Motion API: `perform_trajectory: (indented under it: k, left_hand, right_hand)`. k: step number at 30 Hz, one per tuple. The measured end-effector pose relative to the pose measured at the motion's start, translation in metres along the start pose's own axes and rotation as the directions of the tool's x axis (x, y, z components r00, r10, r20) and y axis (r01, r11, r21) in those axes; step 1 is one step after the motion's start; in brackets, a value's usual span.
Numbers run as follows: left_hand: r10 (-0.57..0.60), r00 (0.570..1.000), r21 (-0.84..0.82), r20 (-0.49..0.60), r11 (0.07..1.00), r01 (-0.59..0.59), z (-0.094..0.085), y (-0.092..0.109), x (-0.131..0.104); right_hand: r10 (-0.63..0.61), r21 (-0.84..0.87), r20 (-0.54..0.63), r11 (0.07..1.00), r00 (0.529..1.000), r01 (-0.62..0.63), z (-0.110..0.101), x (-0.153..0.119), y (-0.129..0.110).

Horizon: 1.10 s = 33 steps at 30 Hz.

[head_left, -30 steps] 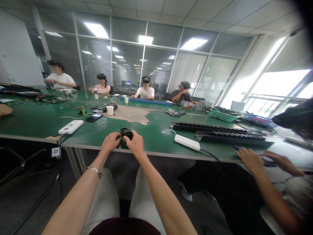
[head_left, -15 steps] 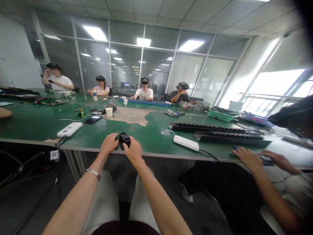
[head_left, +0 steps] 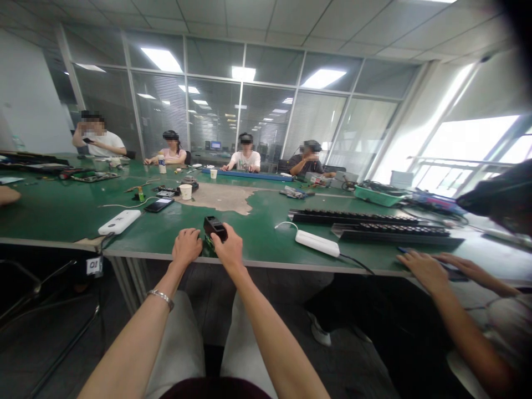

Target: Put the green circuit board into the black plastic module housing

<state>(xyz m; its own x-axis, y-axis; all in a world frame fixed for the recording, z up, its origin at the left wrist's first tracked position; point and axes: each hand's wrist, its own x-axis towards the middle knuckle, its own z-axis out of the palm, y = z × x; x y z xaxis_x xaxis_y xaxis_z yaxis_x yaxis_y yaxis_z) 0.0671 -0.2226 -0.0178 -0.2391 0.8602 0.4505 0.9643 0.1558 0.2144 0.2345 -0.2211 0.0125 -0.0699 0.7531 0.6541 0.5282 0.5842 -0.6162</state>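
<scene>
1. Head view, hands: your right hand [head_left: 228,244] has its grip closed around a black device [head_left: 214,226], held tilted at the front edge of the counter [head_left: 257,235]. Something green shows beneath it.
2. Head view, hands: your left hand [head_left: 187,245] is just beside the device, over the same edge, with its fingers curled down. You can't see under them, so whether that grip holds anything cannot be told.
3. Head view, left side: the left power strip [head_left: 119,221] lies at a slant near the front edge, to the left of your left hand. A phone [head_left: 159,204] lies beyond its far end, and a paper cup [head_left: 185,192] stands past the phone.
4. Head view, ahead: green surface shows between the device and the ragged pale patch [head_left: 220,197] farther in.
5. Head view, right side: a stretch of green surface lies between your right hand and the right power strip [head_left: 317,243], whose thin white cable [head_left: 286,224] curls out on your side. Behind that strip, long black rails [head_left: 399,233] run off to the right. Nearer the edge, a co-worker's hand [head_left: 424,270] rests well apart from yours.
</scene>
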Motion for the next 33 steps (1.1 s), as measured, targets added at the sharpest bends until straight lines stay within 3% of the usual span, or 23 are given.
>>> perform_trajectory:
  k: [6, 14, 23, 33]
  left_hand:
    - [-0.004, 1.000, 0.028, 0.011, 1.000, 0.003, 0.001, 0.002, 0.000]
    - [-0.010, 0.999, 0.070, 0.034, 0.998, 0.007, -0.001, 0.003, 0.004]
    - [0.011, 0.999, 0.080, 0.044, 0.997, -0.014, -0.006, 0.006, 0.000]
    - [0.009, 0.999, 0.093, 0.053, 0.996, -0.014, -0.011, 0.009, -0.004]
  right_hand:
    - [0.027, 0.003, -0.073, 1.000, 0.997, -0.027, -0.018, 0.018, 0.022]
    - [0.044, -0.050, -0.031, 0.998, 0.999, -0.046, -0.018, 0.005, 0.064]
    - [-0.041, -0.092, 0.009, 0.995, 0.999, 0.041, -0.012, -0.005, 0.070]
    - [0.042, -0.090, 0.060, 0.995, 0.997, -0.036, -0.014, -0.005, 0.070]
